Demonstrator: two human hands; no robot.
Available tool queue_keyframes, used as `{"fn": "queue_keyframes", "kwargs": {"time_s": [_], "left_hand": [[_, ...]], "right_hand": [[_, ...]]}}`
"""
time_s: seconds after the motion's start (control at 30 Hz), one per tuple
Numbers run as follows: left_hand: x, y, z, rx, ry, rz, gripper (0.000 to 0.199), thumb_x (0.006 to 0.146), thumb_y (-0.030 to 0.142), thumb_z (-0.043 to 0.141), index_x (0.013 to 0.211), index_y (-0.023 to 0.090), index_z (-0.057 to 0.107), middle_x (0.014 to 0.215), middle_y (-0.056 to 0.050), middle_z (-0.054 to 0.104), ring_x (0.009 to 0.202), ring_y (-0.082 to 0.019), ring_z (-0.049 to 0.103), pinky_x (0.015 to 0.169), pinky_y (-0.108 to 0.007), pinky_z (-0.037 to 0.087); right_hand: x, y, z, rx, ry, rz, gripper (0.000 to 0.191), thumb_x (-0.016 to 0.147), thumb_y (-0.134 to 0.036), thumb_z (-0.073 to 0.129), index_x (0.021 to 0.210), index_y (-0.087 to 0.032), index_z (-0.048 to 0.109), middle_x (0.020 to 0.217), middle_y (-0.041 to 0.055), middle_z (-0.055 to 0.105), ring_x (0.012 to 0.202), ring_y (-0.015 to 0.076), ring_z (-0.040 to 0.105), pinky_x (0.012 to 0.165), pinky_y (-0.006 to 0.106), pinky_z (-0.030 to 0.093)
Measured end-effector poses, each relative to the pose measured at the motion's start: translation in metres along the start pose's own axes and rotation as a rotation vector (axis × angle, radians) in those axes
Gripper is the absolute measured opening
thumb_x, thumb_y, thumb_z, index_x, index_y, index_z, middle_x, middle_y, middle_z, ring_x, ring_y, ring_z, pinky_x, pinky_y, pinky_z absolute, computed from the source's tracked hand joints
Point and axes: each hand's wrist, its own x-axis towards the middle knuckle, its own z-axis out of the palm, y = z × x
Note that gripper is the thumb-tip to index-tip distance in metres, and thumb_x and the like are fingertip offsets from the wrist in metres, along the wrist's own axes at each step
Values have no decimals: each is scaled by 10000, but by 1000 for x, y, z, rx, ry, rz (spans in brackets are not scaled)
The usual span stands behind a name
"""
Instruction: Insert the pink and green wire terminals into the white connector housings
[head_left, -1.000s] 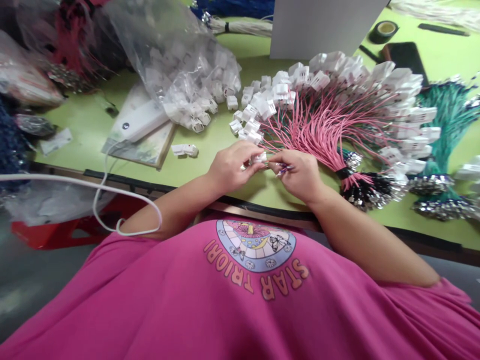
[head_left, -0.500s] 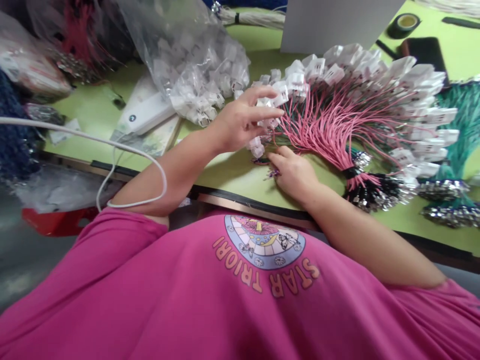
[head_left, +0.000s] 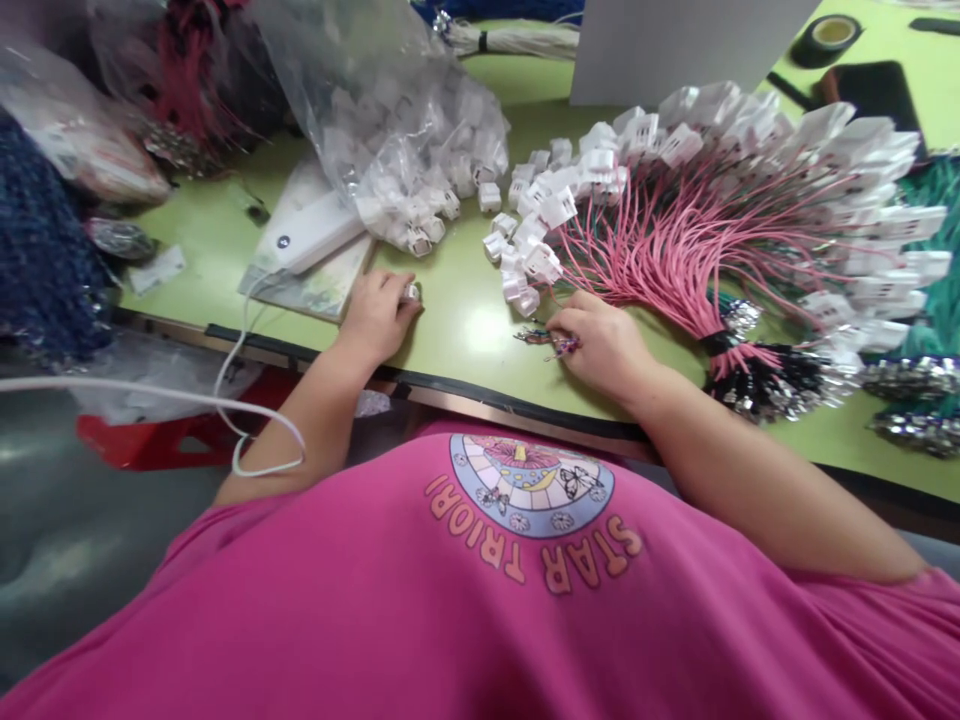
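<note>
Connectors (head_left: pixel 892 215): head view, white housings fanned around the far and right sides of the pink wire bundle (head_left: pixel 660 240), cluster (head_left: pixel 551 205) at its left end.
Left hand (head_left: pixel 375 315): well left of bundle, narrow pinch on a single connector (head_left: pixel 410 292), partly hidden.
Right hand (head_left: pixel 607 345): just near side of bundle, fingers closed on thin wires (head_left: pixel 562 345), metal tips poking out left.
Plastic bag (head_left: pixel 442 110): left of bundle, beyond left hand, loose housings in it and at its mouth.
Black tie (head_left: pixel 716 343): around near end of bundle.
Progress: many housings on wires already; bagged ones show none, so I'd judge it partway. Exact count unreadable.
</note>
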Motion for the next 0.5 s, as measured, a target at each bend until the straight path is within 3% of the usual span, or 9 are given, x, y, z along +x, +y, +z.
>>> {"fn": "queue_keyframes", "kwargs": {"time_s": [0.13, 0.23, 0.33, 0.4, 0.5], "left_hand": [[3, 36, -7, -143, -26, -109, 571, 701, 384, 847, 1210, 221, 644, 1045, -76, 722, 979, -264, 686, 923, -474, 563], [4, 70, -11, -336, -104, -81, 481, 616, 396, 891, 990, 194, 666, 891, -42, 721, 784, -193, 678, 732, -357, 571], [6, 103, -12, -591, -212, 20, 409, 621, 362, 878, 906, 171, 656, 936, -58, 744, 790, -174, 684, 706, -310, 550], [10, 120, -11, -734, -300, 95, 392, 657, 336, 858, 957, 166, 671, 1022, -72, 754, 825, -168, 694, 724, -297, 548], [17, 136, -4, -815, -363, 167, 414, 730, 423, 826, 1039, 174, 705, 986, -59, 752, 770, -149, 681, 696, -286, 536]], "right_hand": [[-2, 4, 0, 92, 128, -43, 268, 798, -107, 523, 932, -193, 739, 909, 71, 734, 847, 200, 663, 758, 318, 498], [-3, 6, -3, 159, 170, -67, 220, 776, -123, 554, 898, -201, 719, 902, 56, 747, 823, 187, 666, 771, 318, 507], [-3, 8, -9, 253, 206, -92, 162, 810, -170, 567, 855, -213, 717, 829, 36, 736, 766, 170, 657, 733, 310, 501], [-2, 8, -14, 321, 246, -100, 148, 846, -203, 572, 838, -215, 719, 794, 28, 726, 730, 156, 647, 699, 299, 491], [-2, 7, -20, 387, 354, -43, 107, 858, -226, 602, 818, -208, 700, 773, 23, 712, 680, 137, 618, 646, 282, 467]]}}
